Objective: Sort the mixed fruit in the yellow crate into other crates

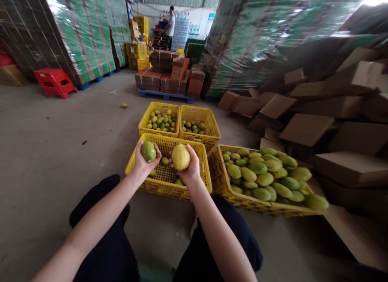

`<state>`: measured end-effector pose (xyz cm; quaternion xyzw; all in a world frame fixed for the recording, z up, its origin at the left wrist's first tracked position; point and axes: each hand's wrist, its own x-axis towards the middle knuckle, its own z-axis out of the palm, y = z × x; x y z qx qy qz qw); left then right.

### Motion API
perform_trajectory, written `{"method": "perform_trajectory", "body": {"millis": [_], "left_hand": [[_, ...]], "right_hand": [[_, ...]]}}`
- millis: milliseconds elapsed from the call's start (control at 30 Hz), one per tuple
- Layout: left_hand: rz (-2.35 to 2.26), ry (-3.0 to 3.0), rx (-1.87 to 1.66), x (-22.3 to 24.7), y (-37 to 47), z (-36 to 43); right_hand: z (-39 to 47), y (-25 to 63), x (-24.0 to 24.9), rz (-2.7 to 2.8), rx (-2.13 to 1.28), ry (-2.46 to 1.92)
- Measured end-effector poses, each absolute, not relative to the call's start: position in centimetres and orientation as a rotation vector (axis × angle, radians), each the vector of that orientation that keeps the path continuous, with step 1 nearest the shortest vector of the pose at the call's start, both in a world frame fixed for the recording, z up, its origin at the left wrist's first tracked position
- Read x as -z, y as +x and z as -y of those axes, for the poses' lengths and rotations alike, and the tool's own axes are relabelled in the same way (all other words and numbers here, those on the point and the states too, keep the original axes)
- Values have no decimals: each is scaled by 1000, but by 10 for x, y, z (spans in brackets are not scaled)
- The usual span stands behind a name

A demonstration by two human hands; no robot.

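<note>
My left hand (pixel 149 158) holds a smooth, oval green fruit (pixel 148 151), with fingers curled round its sides. In my right hand (pixel 191 165) sits a larger yellow fruit (pixel 181 156), pale and rounded, with my thumb along its right side. I cannot tell their exact kind; they look like papayas or mangoes. Both hands are raised over the yellow slatted crate (pixel 201 169) between my knees. A few green fruits, among them a small one (pixel 165 160), lie at its bottom, partly hidden by my hands.
A crate (pixel 222 173) heaped with long green-yellow fruits (pixel 265 179) stands to the right. Two crates (pixel 165 106) (pixel 198 109) with fruit stand just beyond. Loose cardboard boxes (pixel 306 128) pile up at right. Farther off are a loaded blue pallet (pixel 166 95), a red stool (pixel 54 82) and a person (pixel 170 25).
</note>
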<state>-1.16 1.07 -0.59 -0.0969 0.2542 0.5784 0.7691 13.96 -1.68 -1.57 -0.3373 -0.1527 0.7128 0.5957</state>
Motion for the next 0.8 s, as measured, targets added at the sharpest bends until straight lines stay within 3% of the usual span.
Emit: {"method": "perform_trajectory", "body": {"millis": [433, 800], "left_hand": [[-824, -107, -1223, 11, -3, -15], [-770, -98, -1192, 19, -2, -11]], "right_hand": [[15, 137, 15, 275, -1576, -927], [16, 139, 8, 26, -1568, -897]]}}
